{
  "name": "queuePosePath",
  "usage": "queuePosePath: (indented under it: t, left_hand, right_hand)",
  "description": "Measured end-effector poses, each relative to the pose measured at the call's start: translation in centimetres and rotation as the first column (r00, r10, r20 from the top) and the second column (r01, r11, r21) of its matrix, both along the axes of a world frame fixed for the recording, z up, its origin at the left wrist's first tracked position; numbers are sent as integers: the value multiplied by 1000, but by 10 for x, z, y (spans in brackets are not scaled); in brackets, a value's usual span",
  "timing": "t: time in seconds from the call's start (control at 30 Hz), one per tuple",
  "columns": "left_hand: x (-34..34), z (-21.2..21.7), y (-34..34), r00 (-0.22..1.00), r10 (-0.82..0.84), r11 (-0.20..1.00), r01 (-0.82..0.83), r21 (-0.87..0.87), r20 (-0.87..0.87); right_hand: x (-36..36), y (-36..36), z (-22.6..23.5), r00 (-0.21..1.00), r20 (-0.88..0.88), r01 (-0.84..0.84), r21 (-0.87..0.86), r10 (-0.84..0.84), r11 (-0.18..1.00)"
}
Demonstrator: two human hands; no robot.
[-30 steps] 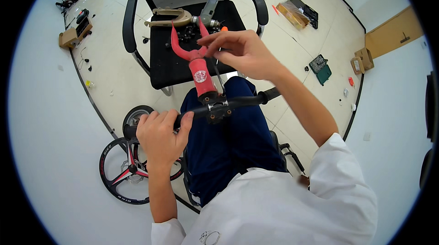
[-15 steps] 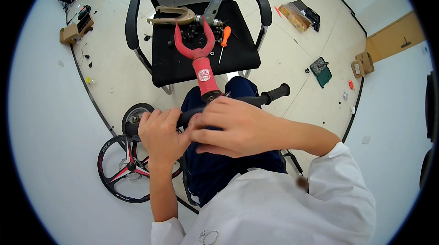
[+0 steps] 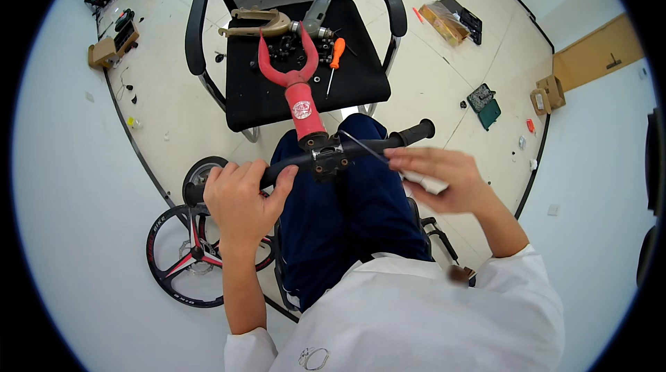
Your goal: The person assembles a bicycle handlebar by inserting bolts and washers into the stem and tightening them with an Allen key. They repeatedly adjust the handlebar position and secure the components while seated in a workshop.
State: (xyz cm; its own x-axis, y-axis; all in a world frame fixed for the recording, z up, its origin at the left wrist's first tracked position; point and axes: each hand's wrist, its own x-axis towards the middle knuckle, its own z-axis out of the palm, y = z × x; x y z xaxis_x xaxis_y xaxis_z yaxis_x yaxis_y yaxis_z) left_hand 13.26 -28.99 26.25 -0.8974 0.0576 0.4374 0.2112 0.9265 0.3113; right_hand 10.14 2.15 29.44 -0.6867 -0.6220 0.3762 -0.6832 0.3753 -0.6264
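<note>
Across my lap lies a black bike handlebar, clamped to a stem with several small bolts. A red fork points away from it, its prongs over the chair seat. My left hand wraps round the bar near the left grip, thumb along it. To the right of the stem, my right hand holds a hex key with a thin bent metal shaft and a whitish handle. Its bent tip is close to the stem's upper right side; whether it sits in a bolt I cannot tell.
A black chair ahead carries a beige fork, an orange screwdriver and small dark parts. Wheels stand at my left. On the floor at right lie a green case, a yellowish box and cartons.
My right hand has moved right, away from my left hand and the stem, uncovering the clamp and the hex key. The left hand stays on the bar. Handlebar and fork have shifted slightly left.
</note>
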Motion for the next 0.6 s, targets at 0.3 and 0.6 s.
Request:
queuePosePath:
  t: [0.3,0.6]
  left_hand:
    - [5,2,6,1000,-14,1000,14,11,-18]
    - [4,-5,0,998,-10,1000,9,-21,-60]
  right_hand:
    - [-120,-21,0,854,520,62,-74,-14,995]
    - [-79,-139,18,799,489,-232,-286,350,930]
